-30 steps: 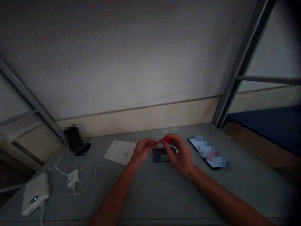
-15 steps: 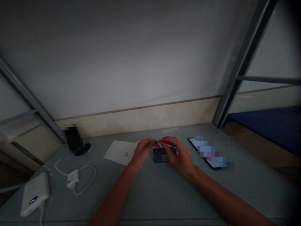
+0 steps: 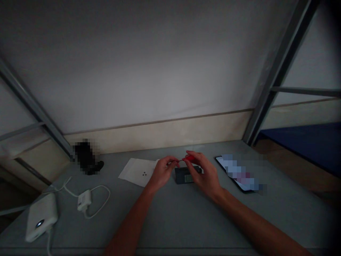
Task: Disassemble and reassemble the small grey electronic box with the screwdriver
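Note:
My right hand (image 3: 204, 174) is closed in a pinch on a small red-handled tool (image 3: 189, 158), held just above a dark rectangular device (image 3: 183, 175) lying on the grey table (image 3: 170, 220). My left hand (image 3: 162, 171) is pinched too, its fingertips meeting the tool's thin tip; what they hold is too small to make out. Both hands hover over the device's far left corner. A white paper sheet (image 3: 134, 170) with tiny dark specks on it lies just left of my left hand.
A lit phone (image 3: 239, 174) lies to the right of the device. A white power bank (image 3: 41, 217) and a white charger with its cable (image 3: 85, 201) sit at the front left. A dark object (image 3: 86, 158) stands by the wall. Metal frame posts (image 3: 269, 85) rise at both sides.
Both hands stay close together over the device with only slight shifts. The red tool sank behind my fingers half a second ago and shows again now.

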The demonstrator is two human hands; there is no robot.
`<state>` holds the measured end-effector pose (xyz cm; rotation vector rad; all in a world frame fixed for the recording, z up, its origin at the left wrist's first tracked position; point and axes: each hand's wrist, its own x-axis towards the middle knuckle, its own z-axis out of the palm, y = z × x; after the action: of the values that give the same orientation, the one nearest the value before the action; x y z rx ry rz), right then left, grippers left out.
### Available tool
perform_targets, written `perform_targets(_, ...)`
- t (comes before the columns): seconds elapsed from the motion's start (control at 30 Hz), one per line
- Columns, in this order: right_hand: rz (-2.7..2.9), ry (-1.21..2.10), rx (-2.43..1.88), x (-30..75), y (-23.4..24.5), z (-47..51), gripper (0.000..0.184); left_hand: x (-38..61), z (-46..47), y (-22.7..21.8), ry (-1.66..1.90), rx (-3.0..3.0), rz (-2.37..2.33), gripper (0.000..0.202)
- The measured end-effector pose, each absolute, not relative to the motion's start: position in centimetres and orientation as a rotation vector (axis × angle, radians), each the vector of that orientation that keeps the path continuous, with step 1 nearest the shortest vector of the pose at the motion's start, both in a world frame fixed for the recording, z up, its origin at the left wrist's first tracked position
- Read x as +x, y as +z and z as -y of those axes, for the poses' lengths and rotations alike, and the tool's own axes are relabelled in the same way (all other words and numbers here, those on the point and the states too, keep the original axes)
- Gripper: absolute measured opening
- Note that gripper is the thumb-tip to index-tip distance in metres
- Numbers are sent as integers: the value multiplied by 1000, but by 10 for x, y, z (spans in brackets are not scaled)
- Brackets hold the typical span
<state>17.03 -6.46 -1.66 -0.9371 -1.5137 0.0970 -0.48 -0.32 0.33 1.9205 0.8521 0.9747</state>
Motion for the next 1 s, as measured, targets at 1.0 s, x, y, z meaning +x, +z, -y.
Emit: perform_targets(1.0,1756,215,-873,171,-7,65,57,-17,-2,9,786,2243,-733,6)
